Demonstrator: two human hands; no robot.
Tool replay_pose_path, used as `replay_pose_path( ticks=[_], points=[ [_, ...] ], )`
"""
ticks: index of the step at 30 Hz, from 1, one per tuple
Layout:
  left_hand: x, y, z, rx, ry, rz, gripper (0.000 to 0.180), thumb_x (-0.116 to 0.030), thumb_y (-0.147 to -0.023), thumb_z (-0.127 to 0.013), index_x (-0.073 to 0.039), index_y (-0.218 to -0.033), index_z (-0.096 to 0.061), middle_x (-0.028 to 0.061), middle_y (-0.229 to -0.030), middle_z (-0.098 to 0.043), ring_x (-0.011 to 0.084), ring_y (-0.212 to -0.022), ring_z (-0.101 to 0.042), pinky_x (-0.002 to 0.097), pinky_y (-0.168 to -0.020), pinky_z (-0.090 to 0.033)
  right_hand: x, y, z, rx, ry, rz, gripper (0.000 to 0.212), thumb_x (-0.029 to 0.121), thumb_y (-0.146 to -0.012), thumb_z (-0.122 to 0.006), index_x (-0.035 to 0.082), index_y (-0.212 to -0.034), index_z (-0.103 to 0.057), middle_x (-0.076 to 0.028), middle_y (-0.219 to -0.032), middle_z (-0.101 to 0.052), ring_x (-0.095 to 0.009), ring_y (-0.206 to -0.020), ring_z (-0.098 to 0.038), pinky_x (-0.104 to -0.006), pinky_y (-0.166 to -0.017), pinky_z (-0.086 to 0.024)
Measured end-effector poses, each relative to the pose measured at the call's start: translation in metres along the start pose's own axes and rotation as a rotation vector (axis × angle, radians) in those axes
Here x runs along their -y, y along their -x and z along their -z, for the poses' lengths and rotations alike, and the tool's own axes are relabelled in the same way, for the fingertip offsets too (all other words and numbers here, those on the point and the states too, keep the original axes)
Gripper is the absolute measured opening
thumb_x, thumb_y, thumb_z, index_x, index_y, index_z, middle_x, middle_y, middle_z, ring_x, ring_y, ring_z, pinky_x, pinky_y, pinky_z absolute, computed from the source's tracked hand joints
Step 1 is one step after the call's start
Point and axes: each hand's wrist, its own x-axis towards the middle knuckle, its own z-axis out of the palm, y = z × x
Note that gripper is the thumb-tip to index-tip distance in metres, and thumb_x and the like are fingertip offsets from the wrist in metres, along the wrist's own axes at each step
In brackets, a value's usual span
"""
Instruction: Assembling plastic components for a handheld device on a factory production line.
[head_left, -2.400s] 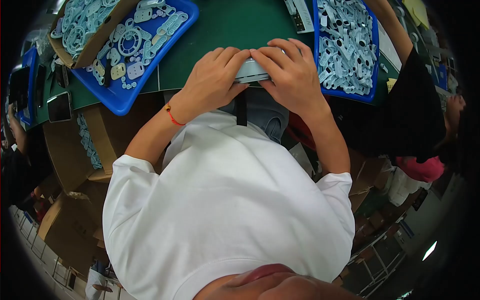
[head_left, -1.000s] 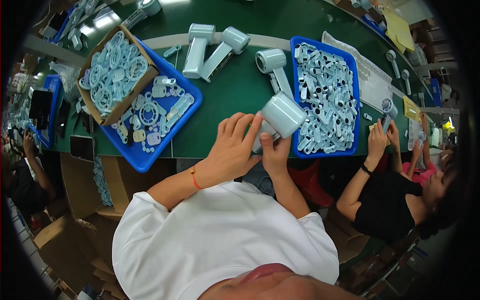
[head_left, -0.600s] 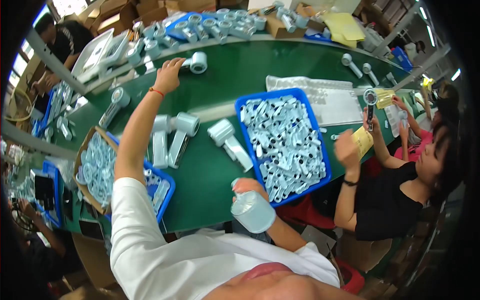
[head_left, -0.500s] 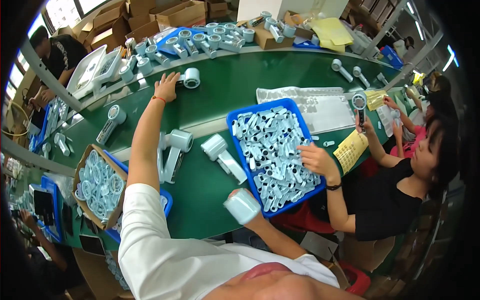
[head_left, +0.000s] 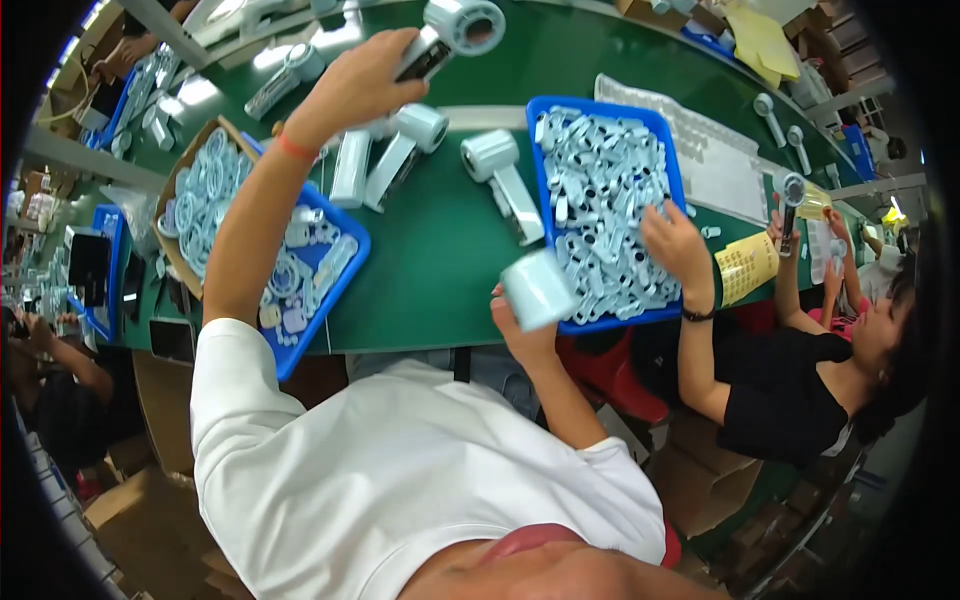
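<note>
My left hand [head_left: 368, 84], raised over the far part of the bench, is closed round the dark-striped handle of a pale blue handheld device [head_left: 464, 26] with a round, hollow head. Lower and nearer me, my right hand [head_left: 522, 328] grips a second pale blue round-headed device [head_left: 541, 288], its smooth head facing up and its handle hidden. Between my arms stands another similar device [head_left: 505, 188], beside a blue tray [head_left: 600, 106] full of small pale blue parts. Two more round-headed pieces [head_left: 395, 160] lie close to my left forearm.
A co-worker's hand [head_left: 676, 243] reaches into the tray from the right. At left are a cardboard box [head_left: 178, 263] of pale rings and a blue tray [head_left: 348, 272] of small parts. A yellow sheet [head_left: 746, 270] and a white sheet [head_left: 715, 165] lie at right.
My left hand has taken hold of the device on the far side and brought it nearer. My right hand still holds its device. The view has tilted downward.
</note>
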Motion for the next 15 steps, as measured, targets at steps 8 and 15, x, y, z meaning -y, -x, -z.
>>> replay_pose_path(
  ticks=[8,15],
  points=[
    [-0.092,0.154,-0.074,0.038,-0.093,0.368,0.064,-0.026,-0.074,-0.065,0.000,-0.126,-0.037,0.0178,-0.092,-0.058,0.0371,-0.069,-0.062,0.0462,-0.059,-0.050,0.053,0.001,0.031,0.266,-0.680,-0.314,0.054,0.019,-0.081,-0.060,0.000,-0.124,-0.033,-0.012,-0.099,-0.055,-0.019,-0.088,-0.057,-0.0309,-0.074,-0.048],
    [-0.098,0.168,-0.088,-0.217,-0.380,0.171,0.061,-0.021,-0.074,-0.070,-0.001,-0.126,-0.044,0.0150,-0.109,-0.051,0.0279,-0.098,-0.053,0.0341,-0.076,-0.046,0.062,0.004,0.040,0.416,-0.908,-0.400,0.067,0.043,-0.081,-0.066,-0.002,-0.123,-0.039,-0.013,-0.107,-0.054,-0.020,-0.081,-0.060,-0.0323,-0.067,-0.050]
  ],
)
